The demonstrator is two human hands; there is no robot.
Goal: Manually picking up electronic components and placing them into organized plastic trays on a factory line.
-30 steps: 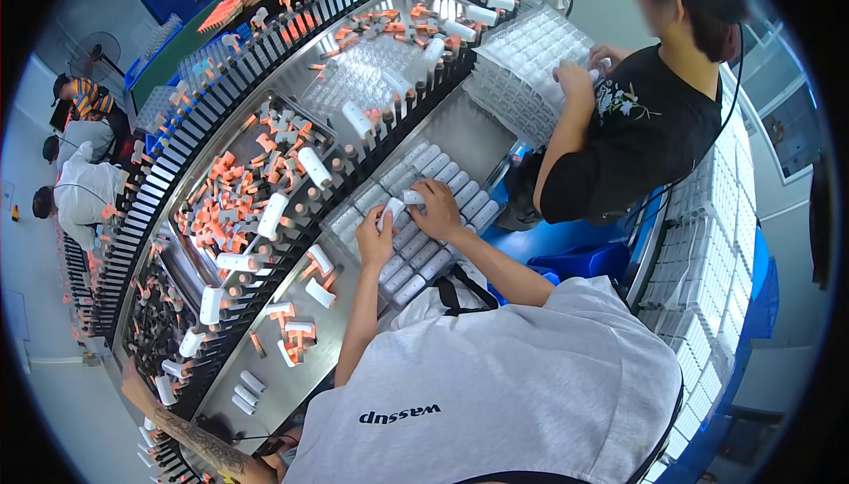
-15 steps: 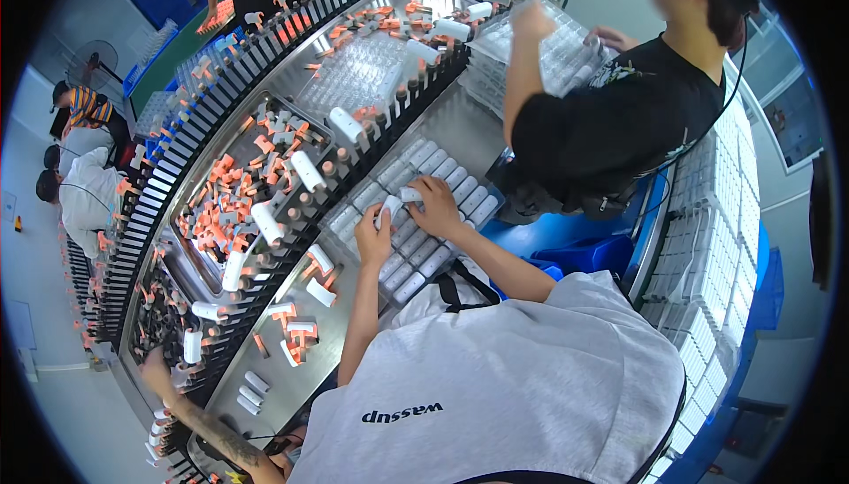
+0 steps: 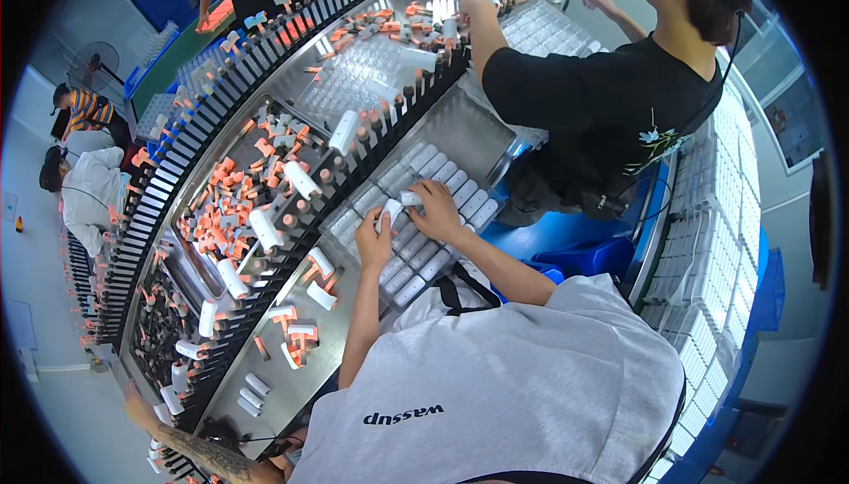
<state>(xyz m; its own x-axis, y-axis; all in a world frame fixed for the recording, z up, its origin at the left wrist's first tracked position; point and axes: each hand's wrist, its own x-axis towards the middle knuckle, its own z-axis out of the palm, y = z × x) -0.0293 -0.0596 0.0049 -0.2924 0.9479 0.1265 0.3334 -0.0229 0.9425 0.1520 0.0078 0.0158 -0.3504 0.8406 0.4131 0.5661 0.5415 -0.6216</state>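
Observation:
My left hand [image 3: 375, 238] holds a small white cylinder [image 3: 390, 210] over a tray of white cylinders [image 3: 467, 195] laid in rows on the steel bench. My right hand [image 3: 436, 210] grips another white piece [image 3: 410, 198] just right of it, fingers curled. Both hands sit close together above the middle of the tray. My forearms come up from my grey shirt at the lower edge.
A curved conveyor with black pegs [image 3: 265, 60] runs past the bench, carrying white tubes [image 3: 302, 179] and orange-capped pieces [image 3: 221, 219]. A person in a black shirt [image 3: 601, 104] reaches over the conveyor at right. Stacked white trays [image 3: 725, 245] stand far right. Other workers sit at left.
The person in black has reached an arm across to the conveyor's far end. White tubes on the conveyor have shifted along. My hands stay at the tray.

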